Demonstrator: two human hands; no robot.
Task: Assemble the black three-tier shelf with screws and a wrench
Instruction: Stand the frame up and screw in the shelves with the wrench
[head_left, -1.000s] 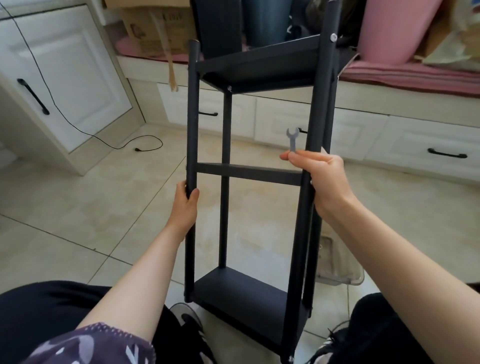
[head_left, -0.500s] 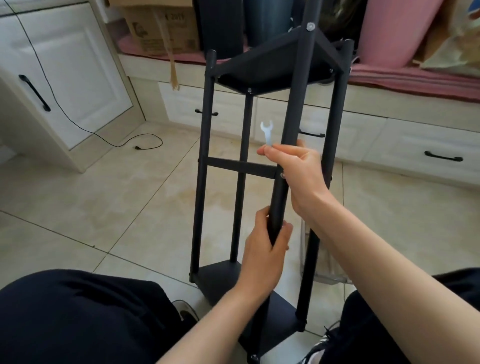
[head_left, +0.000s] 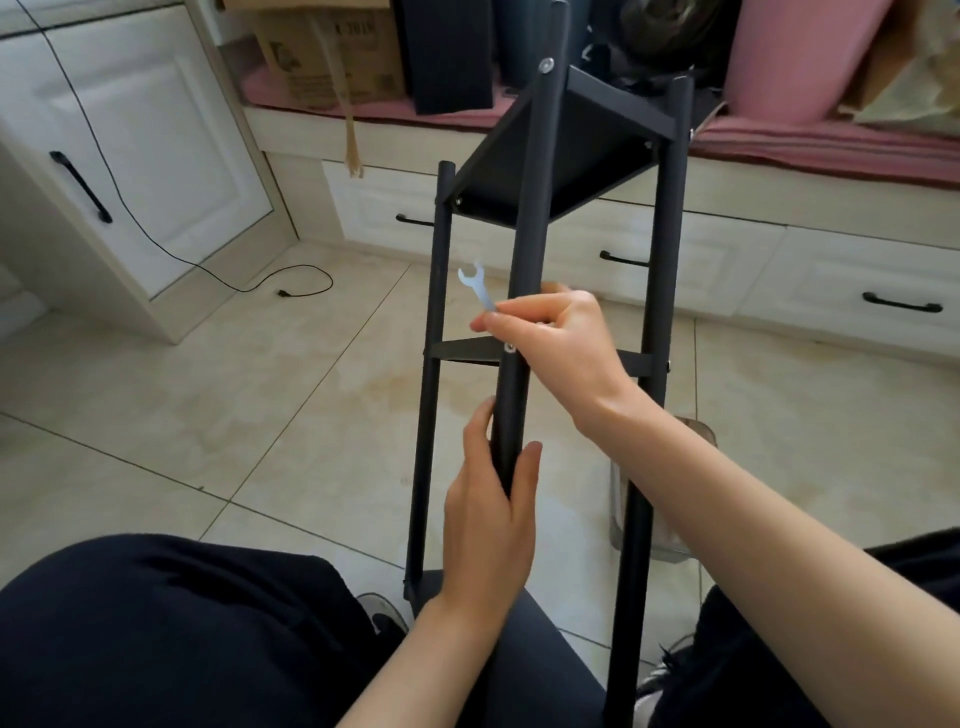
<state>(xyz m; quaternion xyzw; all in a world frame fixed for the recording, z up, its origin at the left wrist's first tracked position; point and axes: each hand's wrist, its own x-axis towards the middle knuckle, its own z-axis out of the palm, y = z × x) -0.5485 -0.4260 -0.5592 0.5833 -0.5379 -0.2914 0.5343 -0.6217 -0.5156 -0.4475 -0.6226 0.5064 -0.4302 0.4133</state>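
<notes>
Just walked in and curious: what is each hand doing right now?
Left hand: wrapped around the shelf's nearest black post, holding it.
Right hand: pinching a small wrench, beside the middle tier's screw.

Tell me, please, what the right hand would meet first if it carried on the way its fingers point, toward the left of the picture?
Probably the nearest black post: the right hand, pinching the small wrench, has its fingertips already across it, just above the screw at the middle tier. Depth is unclear; beyond it stands the left post.

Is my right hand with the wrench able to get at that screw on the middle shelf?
Probably yes: the right hand holds the wrench just above the screw, with nothing between them; the left hand grips the post lower down.
</notes>
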